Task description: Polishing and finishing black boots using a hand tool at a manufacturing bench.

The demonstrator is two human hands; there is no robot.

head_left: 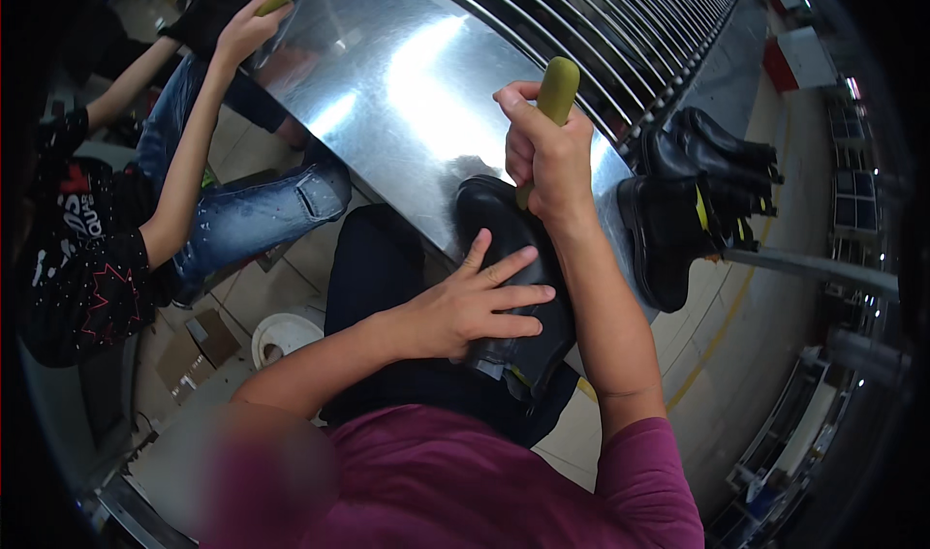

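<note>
A black ankle boot [489, 203] lies over my lap, its toe against the edge of the shiny metal table [373, 128]. My left hand [470, 307] rests on the boot's upper with its fingers spread and stretched out. Above the toe end, my right hand [552, 157] is wrapped around an olive-green, smooth, round-ended stick [559, 86]. The stick's upper end sticks up out of the fist, and a short bit shows below it near the boot. What its lower end looks like, and whether it touches the boot, I cannot tell.
Several black boots [668, 220] stand at the table's right side, beside a rack of metal rollers [591, 26]. On the left sits a co-worker in torn jeans [262, 205], whose hand [247, 34] holds a similar green stick. A cardboard box [197, 353] and a white bucket [284, 334] are on the floor.
</note>
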